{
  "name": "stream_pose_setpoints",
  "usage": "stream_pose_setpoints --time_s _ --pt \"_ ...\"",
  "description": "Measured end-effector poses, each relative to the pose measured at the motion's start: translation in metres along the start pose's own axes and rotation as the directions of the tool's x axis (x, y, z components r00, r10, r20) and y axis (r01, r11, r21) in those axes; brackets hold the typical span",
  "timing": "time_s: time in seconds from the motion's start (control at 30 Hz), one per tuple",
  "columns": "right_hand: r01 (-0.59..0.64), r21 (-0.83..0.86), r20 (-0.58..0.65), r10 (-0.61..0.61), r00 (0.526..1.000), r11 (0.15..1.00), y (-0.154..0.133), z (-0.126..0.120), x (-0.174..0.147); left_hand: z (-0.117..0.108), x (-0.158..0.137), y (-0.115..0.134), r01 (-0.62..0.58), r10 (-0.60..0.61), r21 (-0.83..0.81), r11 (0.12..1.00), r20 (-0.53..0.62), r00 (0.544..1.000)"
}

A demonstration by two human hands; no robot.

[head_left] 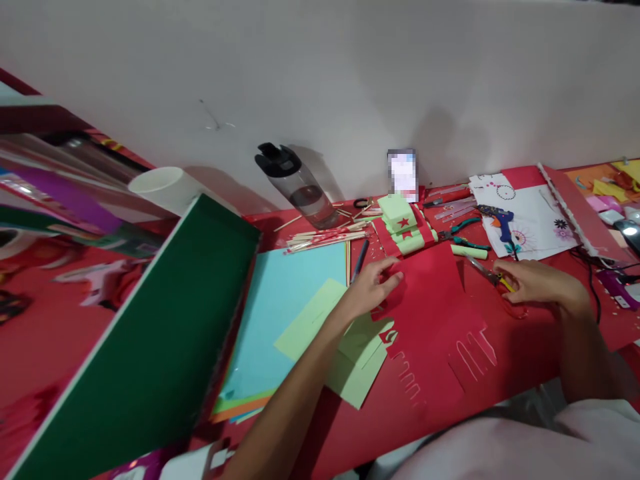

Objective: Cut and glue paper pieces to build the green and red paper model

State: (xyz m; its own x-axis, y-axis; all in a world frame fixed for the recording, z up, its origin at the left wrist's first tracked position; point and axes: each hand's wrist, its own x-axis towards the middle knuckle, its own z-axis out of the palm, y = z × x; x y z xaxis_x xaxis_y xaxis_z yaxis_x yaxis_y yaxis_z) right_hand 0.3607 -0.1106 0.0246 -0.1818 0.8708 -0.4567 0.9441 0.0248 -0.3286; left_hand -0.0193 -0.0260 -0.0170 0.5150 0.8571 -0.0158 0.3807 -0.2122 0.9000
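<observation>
A red paper sheet (425, 300) with cut-out edges lies on the red tabletop in front of me. My left hand (373, 287) rests at its left edge, thumb and forefinger stretched apart over the paper. Closed round the yellow-and-red handles of a pair of scissors (487, 272) is my right hand (527, 283), just right of the sheet. The metal blades point up and left, towards the paper. Light green paper pieces (363, 383) lie partly under my left forearm. Behind the red sheet sits a small light green box with red stars (400, 217).
A dark green board (145, 333) stands on edge at left, beside blue paper (285, 280). Behind are a water bottle (303, 190), wooden sticks (325, 238) and a lit phone (404, 177). Pliers (460, 233) and a blue glue gun (503, 220) lie back right.
</observation>
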Motion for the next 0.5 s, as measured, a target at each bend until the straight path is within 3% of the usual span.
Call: stream_pose_setpoints --time_s 0.1,0.23,0.3,0.5 --pt "0.099 0.328 -0.053 -0.086 0.995 0.939 -0.003 -0.007 -0.003 -0.009 0.000 0.005 0.049 -0.071 -0.206 0.977 -0.105 0.992" --pt "0.285 0.663 -0.187 -0.216 0.958 0.692 -0.025 -0.006 0.000 -0.016 -0.002 0.014 0.084 -0.206 -0.458 0.885 -0.224 0.952" --pt "0.358 0.737 -0.233 -0.281 0.931 0.574 -0.042 -0.006 0.001 -0.016 -0.003 0.018 0.066 -0.230 -0.506 0.860 -0.268 0.936" --pt "0.515 0.792 -0.449 -0.260 0.855 0.327 -0.090 -0.024 -0.010 -0.022 -0.003 0.021 -0.027 -0.174 -0.461 0.887 -0.387 0.906"
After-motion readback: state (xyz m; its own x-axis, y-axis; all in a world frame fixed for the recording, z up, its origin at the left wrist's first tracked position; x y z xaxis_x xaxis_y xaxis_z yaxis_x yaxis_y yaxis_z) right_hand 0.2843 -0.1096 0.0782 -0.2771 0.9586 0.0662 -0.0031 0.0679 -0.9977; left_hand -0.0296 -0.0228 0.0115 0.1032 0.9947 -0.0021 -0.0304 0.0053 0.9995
